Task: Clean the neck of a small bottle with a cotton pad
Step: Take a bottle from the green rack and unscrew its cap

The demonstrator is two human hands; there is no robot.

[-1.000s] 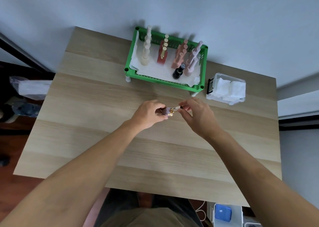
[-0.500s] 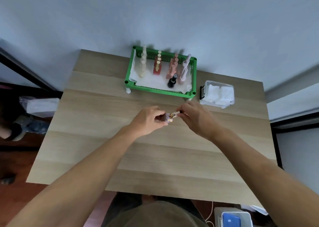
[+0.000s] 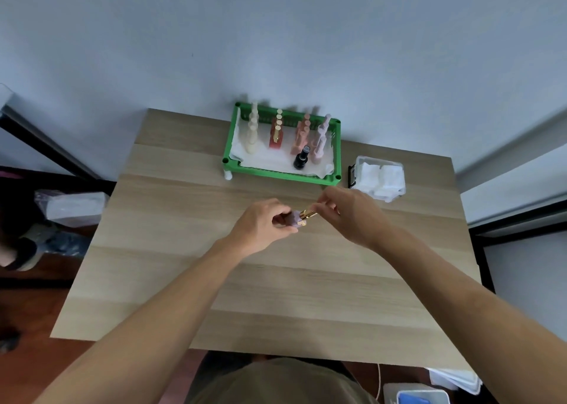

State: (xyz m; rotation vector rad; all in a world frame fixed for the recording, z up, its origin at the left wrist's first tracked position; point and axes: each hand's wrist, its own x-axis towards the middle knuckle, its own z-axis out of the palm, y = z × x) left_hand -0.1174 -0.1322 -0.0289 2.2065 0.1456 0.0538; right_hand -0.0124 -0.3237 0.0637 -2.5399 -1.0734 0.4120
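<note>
I hold the small bottle (image 3: 294,219) above the middle of the table (image 3: 184,281), lying nearly on its side. My left hand (image 3: 260,228) has its fingers curled round the lilac body; my right hand (image 3: 346,213) pinches the gold cap (image 3: 308,214) at the neck end between thumb and fingertips. No pad is in either hand that I can see, so I judge the step in hand to be unscrewing the cap, with the wiping still ahead.

To do it well I would keep the left grip firm and turn only with the right fingertips, then tip the bottle upright before the cap comes free, since lying this flat it could spill. The cotton pads (image 3: 382,176) sit in the clear box (image 3: 362,162) near my right hand, just beside the green tray (image 3: 276,175) holding the other bottles, including 1 black bottle (image 3: 301,157). The cap should go down somewhere it will not roll.
</note>
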